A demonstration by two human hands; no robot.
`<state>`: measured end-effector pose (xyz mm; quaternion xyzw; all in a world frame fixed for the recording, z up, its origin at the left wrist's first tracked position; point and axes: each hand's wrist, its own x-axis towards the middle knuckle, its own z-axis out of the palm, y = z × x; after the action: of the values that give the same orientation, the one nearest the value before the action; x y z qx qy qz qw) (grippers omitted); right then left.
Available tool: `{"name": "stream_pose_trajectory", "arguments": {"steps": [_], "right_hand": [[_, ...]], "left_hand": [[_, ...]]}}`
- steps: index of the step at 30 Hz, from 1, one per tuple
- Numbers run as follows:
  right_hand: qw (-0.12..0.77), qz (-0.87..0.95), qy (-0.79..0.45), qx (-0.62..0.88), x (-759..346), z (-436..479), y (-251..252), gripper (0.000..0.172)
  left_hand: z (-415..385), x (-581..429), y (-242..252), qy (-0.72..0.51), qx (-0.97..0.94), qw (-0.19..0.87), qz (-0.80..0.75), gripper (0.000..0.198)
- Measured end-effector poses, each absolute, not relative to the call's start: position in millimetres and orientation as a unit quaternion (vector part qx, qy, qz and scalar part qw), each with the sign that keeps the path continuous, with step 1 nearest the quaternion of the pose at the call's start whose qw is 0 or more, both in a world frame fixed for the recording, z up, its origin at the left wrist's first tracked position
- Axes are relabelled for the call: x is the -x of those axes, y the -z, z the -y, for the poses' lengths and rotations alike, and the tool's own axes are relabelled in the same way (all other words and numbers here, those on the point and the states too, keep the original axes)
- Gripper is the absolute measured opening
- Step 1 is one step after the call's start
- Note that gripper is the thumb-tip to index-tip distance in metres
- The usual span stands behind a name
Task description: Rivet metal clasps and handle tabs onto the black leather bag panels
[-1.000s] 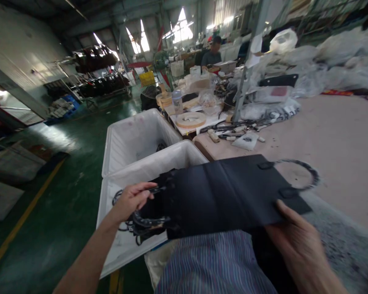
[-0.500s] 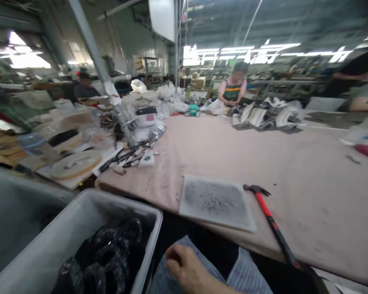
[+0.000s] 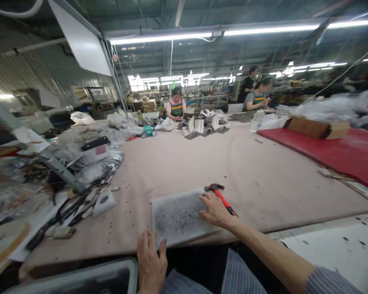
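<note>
A pale rectangular board (image 3: pixel 168 232), dark and scuffed with black specks, lies at the table's front edge. My right hand (image 3: pixel 216 210) is over its right side, fingers spread and holding nothing. Partly hidden behind that hand and forearm, a claw hammer (image 3: pixel 221 197) with a dark head and a red and black handle lies along the board's right side. My left hand (image 3: pixel 151 261) is at the table edge by the board's near left corner. Its fingers are stretched out, with nothing in them.
A grey bin (image 3: pixel 133 271) stands below the table edge at left. Tools and plastic bags (image 3: pixel 92 167) crowd the table's left side. A red sheet (image 3: pixel 340 159) with a cardboard box (image 3: pixel 308 127) lies at right. Co-workers sit across the table, near grey pieces (image 3: pixel 205 124).
The view has swung right and the bin has mostly left it. My right hand has moved from my lap to the board, its curled fingers now spread. My left hand has come into view.
</note>
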<state>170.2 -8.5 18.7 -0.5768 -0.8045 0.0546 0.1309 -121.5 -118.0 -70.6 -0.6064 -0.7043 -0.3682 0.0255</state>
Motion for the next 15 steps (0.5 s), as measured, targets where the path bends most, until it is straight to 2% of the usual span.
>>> {"name": "stream_pose_trajectory", "arguments": {"steps": [4, 8, 12, 15], "right_hand": [[0.13, 0.817, -0.074, 0.557, -172, -24, -12, 0.061], [0.081, 0.848, -0.11, 0.511, -169, -64, -2, 0.075], [-0.002, 0.872, -0.161, 0.463, -159, -100, -5, 0.087], [-0.029, 0.871, -0.188, 0.453, -153, -118, -3, 0.087]], "left_hand": [[95, 121, 74, 0.348, 0.604, -0.031, 0.717, 0.05], [91, 118, 88, 0.33, 0.581, -0.095, 0.738, 0.054], [95, 108, 102, 0.339, 0.546, -0.082, 0.762, 0.052], [97, 108, 103, 0.337, 0.526, -0.062, 0.778, 0.054]]}}
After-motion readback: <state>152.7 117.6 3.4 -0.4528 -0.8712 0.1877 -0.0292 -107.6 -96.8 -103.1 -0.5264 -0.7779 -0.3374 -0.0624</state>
